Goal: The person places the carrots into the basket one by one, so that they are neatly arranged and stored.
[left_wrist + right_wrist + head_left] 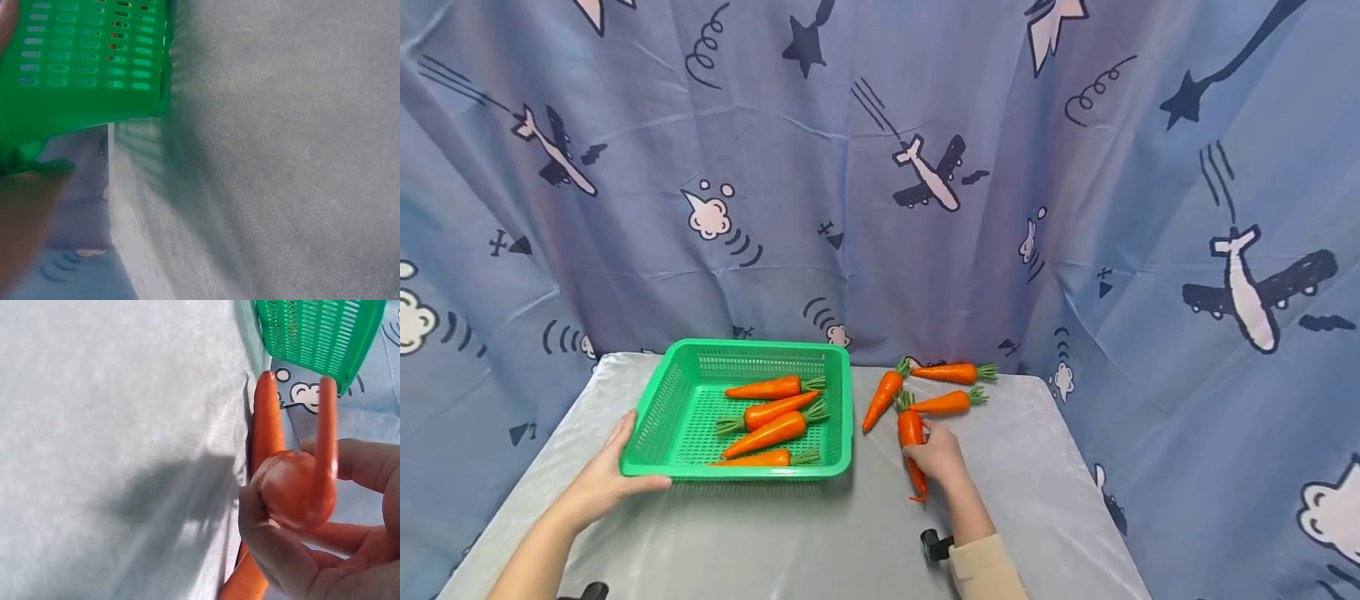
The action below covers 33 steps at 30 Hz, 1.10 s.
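Note:
A green plastic basket (pixel 737 472) stands on the left part of the table, with several orange carrots (pixel 777 431) lying inside. My left hand (pixel 601 481) grips its near left corner, thumb along the front rim and fingers by the left side. To the right of the basket, my right hand (pixel 938 454) pinches a carrot (pixel 911 429) between thumb and fingers. That carrot's green top points away from me, and its thin root end curls toward me. In the right wrist view the held carrot (pixel 290 487) appears end-on, its tip bent upward.
Three other carrots lie on the table beyond the right hand: one slanted carrot (pixel 883 400) near the basket, a carrot (pixel 946 373) at the back edge, and another carrot (pixel 946 403) before it. A light cloth covers the table (pixel 760 542). Patterned blue curtains (pixel 820 250) hang behind.

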Motion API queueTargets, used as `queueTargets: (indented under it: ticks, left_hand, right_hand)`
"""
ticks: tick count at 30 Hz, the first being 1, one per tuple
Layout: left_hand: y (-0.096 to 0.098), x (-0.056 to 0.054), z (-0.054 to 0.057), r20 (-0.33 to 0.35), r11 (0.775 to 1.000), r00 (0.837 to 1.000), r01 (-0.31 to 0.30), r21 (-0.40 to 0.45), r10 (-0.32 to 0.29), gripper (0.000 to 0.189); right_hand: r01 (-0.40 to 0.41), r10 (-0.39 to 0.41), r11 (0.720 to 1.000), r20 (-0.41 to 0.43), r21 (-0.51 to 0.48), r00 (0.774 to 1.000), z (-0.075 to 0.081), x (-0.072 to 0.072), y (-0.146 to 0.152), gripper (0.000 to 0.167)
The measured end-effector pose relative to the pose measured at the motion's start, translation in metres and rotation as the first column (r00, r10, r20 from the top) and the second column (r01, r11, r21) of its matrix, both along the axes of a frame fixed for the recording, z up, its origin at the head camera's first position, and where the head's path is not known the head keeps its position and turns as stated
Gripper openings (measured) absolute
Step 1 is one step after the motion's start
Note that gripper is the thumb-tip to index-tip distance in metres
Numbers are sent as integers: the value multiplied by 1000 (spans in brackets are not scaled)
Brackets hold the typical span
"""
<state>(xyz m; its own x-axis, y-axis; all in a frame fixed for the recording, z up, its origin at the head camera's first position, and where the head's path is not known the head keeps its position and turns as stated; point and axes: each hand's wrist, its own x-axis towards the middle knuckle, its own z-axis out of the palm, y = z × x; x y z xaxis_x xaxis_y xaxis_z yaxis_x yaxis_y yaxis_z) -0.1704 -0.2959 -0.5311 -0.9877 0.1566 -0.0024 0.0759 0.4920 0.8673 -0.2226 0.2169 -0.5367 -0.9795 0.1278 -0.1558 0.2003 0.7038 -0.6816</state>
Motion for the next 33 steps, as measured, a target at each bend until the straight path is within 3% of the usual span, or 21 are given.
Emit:
queueTargets:
  ticks: [3, 12, 20, 33]
  left_hand:
    - [-1, 0, 3, 11, 1000, 1000, -5, -12, 5, 129]
    - [9, 3, -5, 35, 1000, 999, -21, -20, 22, 131]
    - [1, -3, 5, 10, 999, 1000, -12, -31, 12, 131]
    - [1, -2, 5, 14, 999, 1000, -11, -36, 11, 132]
  right_hand:
    - [-19, 19, 1000, -3, 2, 1000, 2, 1, -1, 70]
    - [-52, 52, 998, -7, 18, 999, 9, 1, 7, 73]
    - [-90, 87, 995, -97, -35, 992, 14, 0, -5, 71]
    - [-172, 162, 984, -182, -43, 970, 35, -2, -10, 71]
